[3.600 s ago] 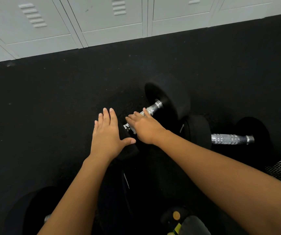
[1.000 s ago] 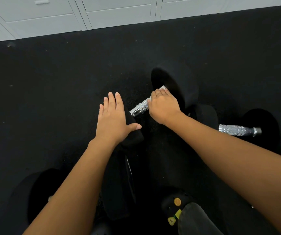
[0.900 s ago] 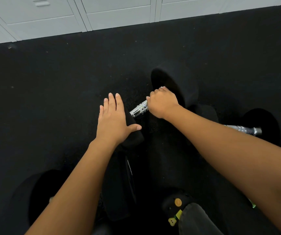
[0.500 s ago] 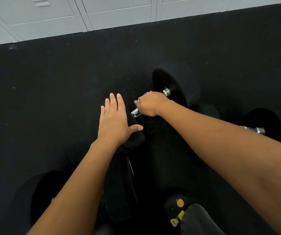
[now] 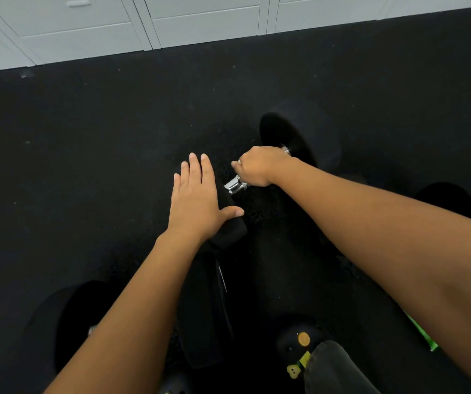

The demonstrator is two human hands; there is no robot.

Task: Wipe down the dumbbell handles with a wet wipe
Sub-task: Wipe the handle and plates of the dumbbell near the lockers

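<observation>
Ok so the dumbbell [image 5: 299, 132] is lying on the black rubber floor [image 5: 86, 166], angled away from the person, with its far head up toward the grey lockers [image 5: 200, 21]. The left hand [image 5: 197, 200] lies flat on top of the near head [image 5: 232, 227]. Its grip is wide open, fingers straight and together, thumb out to the side, just pressing down and not holding anything.

The right hand [image 5: 259, 166] is on the chrome handle [image 5: 235, 186], and its grip is closed, fingers curled right round the bar. It covers most of the bar. Only a short shiny bit shows between the two hands, plus a sliver at the far head. I can't make out the wipe itself.

Another black dumbbell head [image 5: 450, 200] sits off to the right behind the right forearm, and one more weight [image 5: 55, 322] is bottom left under the left arm. A black shoe [image 5: 296, 342] with little charms on it pokes in at the bottom. Something bright green [image 5: 422, 334] peeks out under the right arm, no clue what it is.
</observation>
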